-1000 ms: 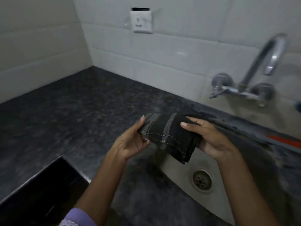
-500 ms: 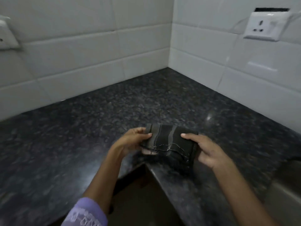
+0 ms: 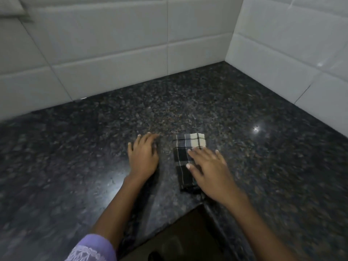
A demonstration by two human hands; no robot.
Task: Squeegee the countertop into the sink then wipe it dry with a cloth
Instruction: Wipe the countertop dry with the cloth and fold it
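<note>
- Dark speckled granite countertop [image 3: 216, 102] fills a corner between white tiled walls [image 3: 113, 53].
- Folded plaid cloth [image 3: 185, 149] lies flat on it, near the inner front edge.
- Right hand [image 3: 209, 170] rests spread over the cloth's right side, fingers flat, gripping nothing.
- Left hand [image 3: 144, 155] lies flat on bare stone just beside the cloth, apart from it.
- Lilac sleeve [image 3: 92, 249] shows at the bottom.

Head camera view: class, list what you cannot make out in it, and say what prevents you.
- Folded cloth: its right side is hidden under the right hand.
- Sink and squeegee: outside the frame.
- Countertop: whether it is wet or dry cannot be judged, because of dim light and blur.
- Left hand: whether it presses on the stone is unclear.
</note>
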